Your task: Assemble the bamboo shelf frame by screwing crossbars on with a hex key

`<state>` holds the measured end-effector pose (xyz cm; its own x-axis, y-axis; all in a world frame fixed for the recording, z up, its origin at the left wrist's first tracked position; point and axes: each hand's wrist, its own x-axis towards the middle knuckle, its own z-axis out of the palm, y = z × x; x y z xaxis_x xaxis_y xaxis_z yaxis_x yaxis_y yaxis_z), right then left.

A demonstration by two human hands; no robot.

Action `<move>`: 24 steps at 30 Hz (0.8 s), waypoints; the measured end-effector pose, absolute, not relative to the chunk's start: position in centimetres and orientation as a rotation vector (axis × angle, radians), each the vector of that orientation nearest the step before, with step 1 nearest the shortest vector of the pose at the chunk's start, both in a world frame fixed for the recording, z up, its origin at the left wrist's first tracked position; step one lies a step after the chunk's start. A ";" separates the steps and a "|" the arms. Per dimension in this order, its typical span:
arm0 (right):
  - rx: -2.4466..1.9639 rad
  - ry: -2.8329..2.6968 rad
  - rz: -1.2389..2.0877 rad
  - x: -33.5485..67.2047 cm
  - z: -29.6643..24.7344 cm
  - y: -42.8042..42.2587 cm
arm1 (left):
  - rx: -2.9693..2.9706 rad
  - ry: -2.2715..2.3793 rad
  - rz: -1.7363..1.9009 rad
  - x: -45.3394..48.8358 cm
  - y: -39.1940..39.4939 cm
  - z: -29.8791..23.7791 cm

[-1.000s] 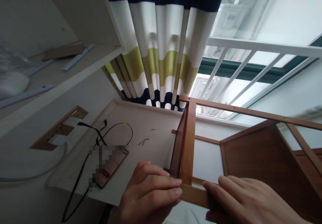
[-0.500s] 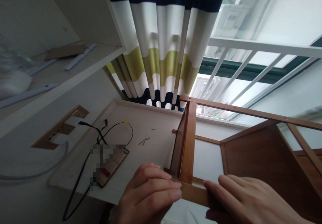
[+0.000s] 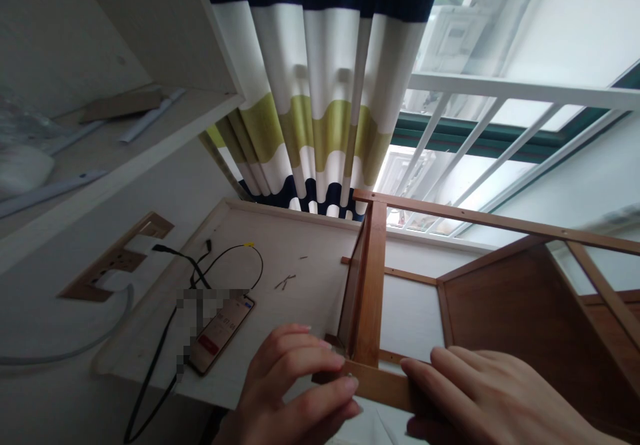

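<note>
A brown wooden frame [image 3: 370,285] with slats and darker panels stands on its side at the right. My right hand [image 3: 475,392] is closed round its near rail [image 3: 383,385], fingers lying over the top edge. At the left end of that rail is my left hand [image 3: 295,382], its fingertips curled together against the wood. A tiny greyish spot shows between those fingertips, too small to name. Several thin dark screws or pins [image 3: 286,281] lie on the white desktop [image 3: 300,232], beyond my left hand.
On the desk, a phone [image 3: 223,335] lies beside black cables [image 3: 200,268]. A wall socket [image 3: 117,258] with white plugs is at the left, under a shelf [image 3: 175,115] holding papers and plastic. A striped curtain [image 3: 325,52] and white window rails [image 3: 500,88] stand behind.
My left fingers have shifted slightly left at the rail's end, uncovering more of it, and a gap has opened within the hand. My right hand keeps its hold. The view has moved a little.
</note>
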<state>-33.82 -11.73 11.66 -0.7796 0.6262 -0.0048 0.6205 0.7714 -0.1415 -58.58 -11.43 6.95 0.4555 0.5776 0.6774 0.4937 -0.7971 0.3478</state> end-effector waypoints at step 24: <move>-1.109 -2.644 0.240 -37.6 15.3 -11.9 | 1.474 0.594 1.538 -54.7 -11.2 0.9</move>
